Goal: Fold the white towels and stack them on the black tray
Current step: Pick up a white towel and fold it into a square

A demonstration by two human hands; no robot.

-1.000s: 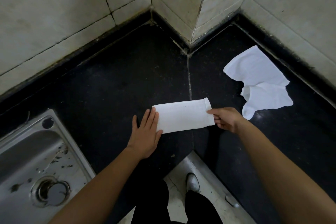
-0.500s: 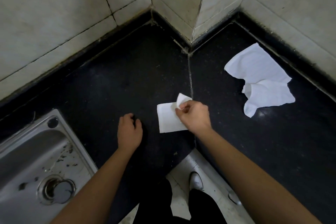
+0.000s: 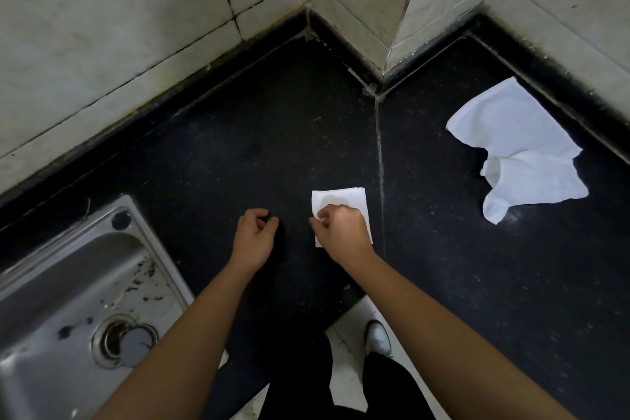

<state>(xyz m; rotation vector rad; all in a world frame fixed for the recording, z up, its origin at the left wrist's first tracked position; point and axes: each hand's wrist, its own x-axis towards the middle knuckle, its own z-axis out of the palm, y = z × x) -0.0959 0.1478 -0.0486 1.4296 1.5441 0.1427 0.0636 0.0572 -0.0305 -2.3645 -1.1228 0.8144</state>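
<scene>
while the folded towel [image 3: 341,198] lay as a small white square on the black bench [image 3: 238,147], just left of the seam in the stone, the right grip [image 3: 342,232] sat on top of it with its fingers [image 3: 323,215] curled down at the towel's left edge. it seemed to be pinching the layers there, though the fingertips themselves were hidden. the left grip [image 3: 254,239] rested on the bench near that edge but apart from it, loosely curled and holding nothing. a second towel [image 3: 511,153] lay rumpled and unfolded well off to the right, close to the tiled wall [image 3: 136,44], and a steel sink [image 3: 102,215] filled the lower left. no tray could be told apart from the dark bench. the cloth looked thin, light and limp, so it would likely take a crease easily yet slump or fan open if lifted by one layer alone. the safer hold was probably a pinch through all the layers at the open edge, or a flat palm slid beneath the whole square. the loose towel would best be taken by two neighbouring corners and drawn flat before folding.
</scene>
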